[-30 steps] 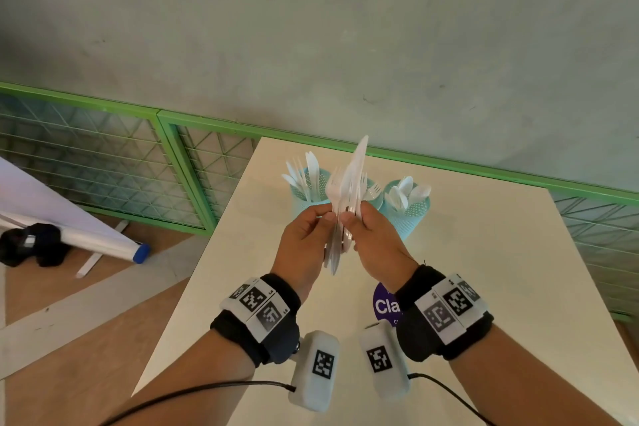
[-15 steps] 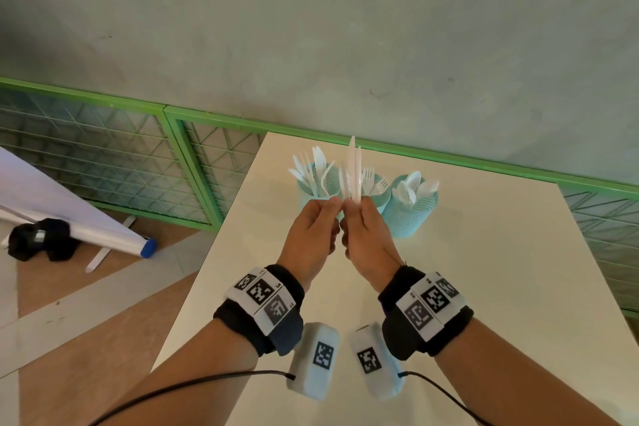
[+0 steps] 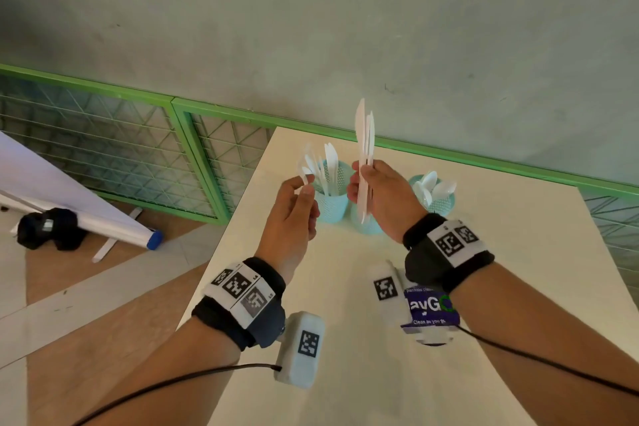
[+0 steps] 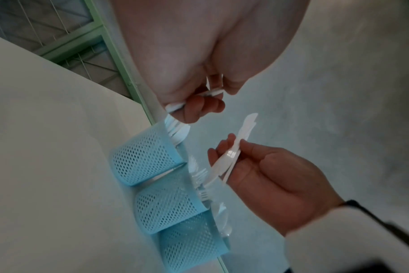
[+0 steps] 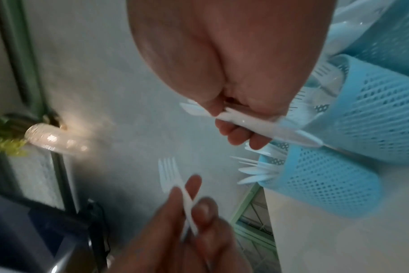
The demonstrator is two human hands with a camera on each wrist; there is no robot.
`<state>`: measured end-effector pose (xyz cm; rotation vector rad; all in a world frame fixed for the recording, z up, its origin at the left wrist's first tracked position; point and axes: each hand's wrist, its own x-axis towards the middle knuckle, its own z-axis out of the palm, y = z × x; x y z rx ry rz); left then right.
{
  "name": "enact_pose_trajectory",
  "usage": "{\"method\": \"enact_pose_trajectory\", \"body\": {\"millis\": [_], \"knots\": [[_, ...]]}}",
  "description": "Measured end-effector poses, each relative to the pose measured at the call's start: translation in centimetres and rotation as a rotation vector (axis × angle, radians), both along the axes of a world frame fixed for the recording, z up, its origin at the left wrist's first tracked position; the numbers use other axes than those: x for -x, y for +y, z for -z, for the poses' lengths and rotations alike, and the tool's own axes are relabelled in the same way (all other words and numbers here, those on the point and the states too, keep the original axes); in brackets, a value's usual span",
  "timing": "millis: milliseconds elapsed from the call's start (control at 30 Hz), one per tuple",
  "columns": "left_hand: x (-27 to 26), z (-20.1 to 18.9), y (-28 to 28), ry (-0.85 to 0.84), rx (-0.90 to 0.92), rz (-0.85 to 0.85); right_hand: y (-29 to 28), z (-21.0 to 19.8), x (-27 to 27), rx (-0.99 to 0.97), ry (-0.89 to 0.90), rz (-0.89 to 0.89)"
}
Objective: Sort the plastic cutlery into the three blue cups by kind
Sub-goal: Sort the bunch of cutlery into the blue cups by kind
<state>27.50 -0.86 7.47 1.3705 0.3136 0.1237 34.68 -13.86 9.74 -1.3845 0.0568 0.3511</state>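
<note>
Three blue mesh cups (image 3: 332, 195) stood at the table's (image 3: 518, 287) far edge; we saw the middle one mostly hidden behind the right hand (image 3: 387, 197), clamped on a white cutlery bundle (image 3: 364, 156). Left hand (image 3: 294, 214) pinched one blurred white fork (image 5: 169, 174) beside the left cup.

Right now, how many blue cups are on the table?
3, in a row at the table's far edge: the left cup with knives, the middle cup with forks, mostly hidden behind the right hand in the head view, and the right cup with spoons.
</note>
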Motion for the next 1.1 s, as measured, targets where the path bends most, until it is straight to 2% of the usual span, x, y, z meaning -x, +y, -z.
{"method": "enact_pose_trajectory", "body": {"millis": [200, 367, 500, 567, 733, 867, 967, 1100], "knots": [[0.2, 0.9, 1.9, 0.011, 0.041, -0.04, 2.3, -1.1, -4.1, 0.12, -0.082, 0.056], [0.3, 1.4, 2.7, 0.022, 0.037, -0.018, 4.8, -0.3, -6.2, 0.203, -0.052, 0.161], [0.2, 1.3, 3.2, 0.015, 0.044, 0.0, 6.2, 0.3, -6.4, 0.118, -0.019, 0.208], [0.1, 1.3, 3.6, 0.009, 0.044, 0.006, 6.4, 0.6, -6.3, 0.145, -0.049, 0.19], [0.0, 2.0, 4.6, -0.029, -0.007, -0.035, 6.1, 2.3, -6.4, 0.473, -0.164, 0.046], [0.0, 2.0, 5.0, -0.014, 0.019, -0.058, 6.1, 3.3, -6.5, 0.609, -0.261, 0.032], [0.0, 2.1, 4.8, -0.017, 0.017, -0.067, 5.6, 3.4, -6.5, 0.625, -0.253, 0.006], [-0.1, 1.9, 4.6, -0.034, 0.025, -0.078, 4.9, 3.1, -6.8, 0.901, -0.225, -0.1]]}}
